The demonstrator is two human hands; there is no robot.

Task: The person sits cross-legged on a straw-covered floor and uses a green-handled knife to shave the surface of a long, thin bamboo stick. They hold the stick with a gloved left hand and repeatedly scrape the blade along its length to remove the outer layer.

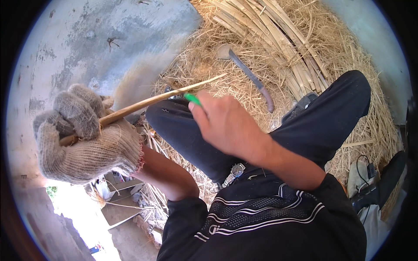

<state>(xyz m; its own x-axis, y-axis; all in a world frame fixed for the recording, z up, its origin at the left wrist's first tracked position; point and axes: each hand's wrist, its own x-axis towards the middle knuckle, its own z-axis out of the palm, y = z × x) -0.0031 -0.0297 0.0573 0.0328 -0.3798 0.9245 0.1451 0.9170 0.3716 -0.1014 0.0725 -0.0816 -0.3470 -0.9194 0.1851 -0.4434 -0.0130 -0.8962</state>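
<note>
My left hand (82,139), in a grey knitted glove, is closed around the thick end of a slender wooden stick (143,103). The stick slants up to the right and tapers to a pale point above my lap. My bare right hand (226,122) grips a green-handled tool (192,99), whose green end shows by the thumb close to the stick's underside. Its working edge is too hidden to make out. Past my knees, a long curved knife (250,78) with a brown handle lies on the shavings.
Long pale wooden strips (283,43) are stacked at the far right on a thick bed of shavings (196,56). A worn wall (109,35) stands at the left. My bent legs frame the work area. A silver wristwatch (236,170) shows near my waist.
</note>
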